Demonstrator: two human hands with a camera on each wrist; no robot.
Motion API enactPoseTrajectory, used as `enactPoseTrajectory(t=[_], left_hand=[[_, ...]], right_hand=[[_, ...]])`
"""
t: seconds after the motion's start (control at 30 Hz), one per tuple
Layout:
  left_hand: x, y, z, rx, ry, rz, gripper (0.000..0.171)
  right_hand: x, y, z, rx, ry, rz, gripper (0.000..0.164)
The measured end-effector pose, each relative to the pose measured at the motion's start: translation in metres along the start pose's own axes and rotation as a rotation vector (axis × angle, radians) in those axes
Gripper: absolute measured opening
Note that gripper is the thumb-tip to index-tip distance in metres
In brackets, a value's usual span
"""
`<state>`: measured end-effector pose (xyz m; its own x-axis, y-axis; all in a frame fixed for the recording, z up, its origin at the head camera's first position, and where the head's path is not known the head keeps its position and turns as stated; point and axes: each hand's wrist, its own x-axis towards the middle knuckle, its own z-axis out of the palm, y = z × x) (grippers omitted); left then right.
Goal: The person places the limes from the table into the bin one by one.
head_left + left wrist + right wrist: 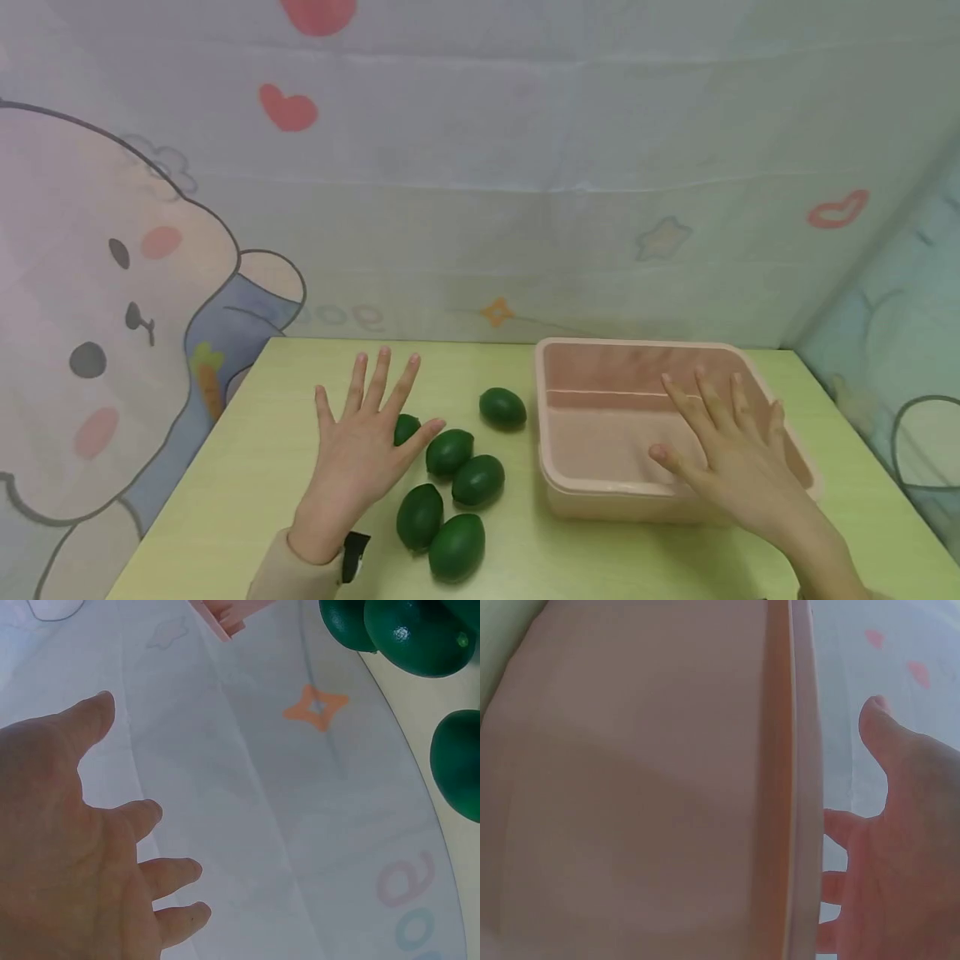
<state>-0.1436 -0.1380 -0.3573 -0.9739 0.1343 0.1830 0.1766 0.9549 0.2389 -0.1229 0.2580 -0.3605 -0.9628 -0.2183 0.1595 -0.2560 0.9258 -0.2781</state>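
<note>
nearest the camera are the left hand (356, 458), lower left of centre, and the right hand (738, 467), lower right; each grip is wide, fingers spread, holding nothing. the left thumb hides part of one of six green limes (457, 547), which lie loose on the worktop (225, 467) in the lower middle of the frame; five cluster together and one sits apart above them, near the pink tub (592, 487). the tub stands right of centre, partly covered by the right hand.

the limes look firm, light and smooth, probably a bit slippery and apt to roll, but hardly fragile; the plump middle should give a better hold than the pointed ends. the tub looks like stiff, light plastic; its rim seems the surest place to take it, one hand at each side.
</note>
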Motion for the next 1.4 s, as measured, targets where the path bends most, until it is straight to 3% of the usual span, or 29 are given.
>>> enactPoseTrajectory(t=[0.3, 0.8, 1.4], left_hand=[[0.000, -0.001, 0.003, -0.015, 0.005, -0.007, 0.078], [-0.001, -0.005, 0.003, -0.104, -0.017, -0.016, 0.075], [-0.006, -0.012, 0.018, -0.096, 0.052, 0.003, 0.072]], right_hand=[[0.000, 0.006, 0.003, 0.023, 0.029, -0.008, 0.079], [-0.004, 0.031, 0.000, 0.108, 0.159, -0.044, 0.081], [-0.014, 0.055, -0.002, 0.266, 0.263, -0.030, 0.073]])
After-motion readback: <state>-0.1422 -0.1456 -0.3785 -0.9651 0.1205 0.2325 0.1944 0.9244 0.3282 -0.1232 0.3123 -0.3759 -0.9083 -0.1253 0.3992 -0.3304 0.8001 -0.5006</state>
